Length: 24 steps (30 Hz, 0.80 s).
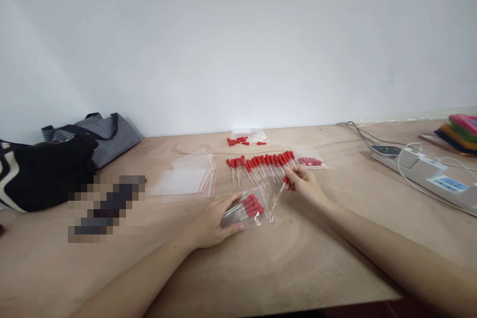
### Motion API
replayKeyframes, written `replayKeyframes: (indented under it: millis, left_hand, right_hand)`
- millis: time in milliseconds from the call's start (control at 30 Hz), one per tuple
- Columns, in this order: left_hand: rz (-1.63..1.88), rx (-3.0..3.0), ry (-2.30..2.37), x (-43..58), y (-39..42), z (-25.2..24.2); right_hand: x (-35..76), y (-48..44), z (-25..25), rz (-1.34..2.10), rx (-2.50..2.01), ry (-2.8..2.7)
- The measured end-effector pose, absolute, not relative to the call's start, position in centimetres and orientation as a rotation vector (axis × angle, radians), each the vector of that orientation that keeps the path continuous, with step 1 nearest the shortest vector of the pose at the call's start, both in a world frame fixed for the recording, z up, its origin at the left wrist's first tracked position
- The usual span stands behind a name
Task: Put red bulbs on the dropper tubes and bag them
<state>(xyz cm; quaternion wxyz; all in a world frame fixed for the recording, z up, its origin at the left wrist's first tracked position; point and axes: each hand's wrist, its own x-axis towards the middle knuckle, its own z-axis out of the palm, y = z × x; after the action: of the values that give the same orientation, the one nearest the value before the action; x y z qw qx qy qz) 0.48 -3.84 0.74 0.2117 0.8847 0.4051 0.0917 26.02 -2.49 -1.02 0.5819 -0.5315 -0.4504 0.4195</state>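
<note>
My left hand (208, 224) is closed round the left end of a clear zip-lock bag (266, 211) low on the table. Several glass droppers (253, 204) with red rubber bulbs lie inside it, bulbs towards the bag's red-striped mouth on the right. In a pinch, my right hand (307, 186) grips one dropper (280, 194) by its red bulb. Its glass tube slants down, the tip close to the bag's mouth; whether it touches I cannot tell. Just beyond both hands lies a row of loose droppers (266, 161), bulbs pointing away from me.
Left of the row are stacked flat zip-lock bags (182, 181); at its right end, a filled bag (311, 160). Loose red bulbs (236, 141) lie near the wall. A power strip (428, 169) with cables stands at right, a black bag (52, 174) and a striped bag (112, 139) at left.
</note>
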Motion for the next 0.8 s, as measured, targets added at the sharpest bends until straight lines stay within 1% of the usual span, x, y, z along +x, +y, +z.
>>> replayKeyframes:
  millis: [67,200,400,467,633,800]
  left_hand:
    - [0.275,2.46,1.131,0.5,-3.8,0.6]
    - [0.32,2.445,1.117,0.6,-3.8,0.5]
    - [0.35,2.457,1.107,0.7,-3.9,0.4]
    - [0.335,2.463,1.112,0.7,-3.9,0.4]
    - [0.324,2.447,1.137,0.7,-3.9,0.6]
    - [0.299,2.44,1.14,0.6,-3.8,0.5]
  right_hand:
    - [25.7,-3.0,-1.5,1.049,-1.226,-0.985]
    - [25.7,-3.6,-2.0,1.292,-1.2,-0.984]
    - [26.0,-4.6,-1.6,1.574,-1.145,-1.365]
    - [26.2,-4.5,-1.4,1.566,-1.137,-1.431]
    - [28.7,-2.9,-0.8,1.438,-1.205,-1.402]
    - [32.5,-1.0,-1.0,1.244,-1.351,-1.39]
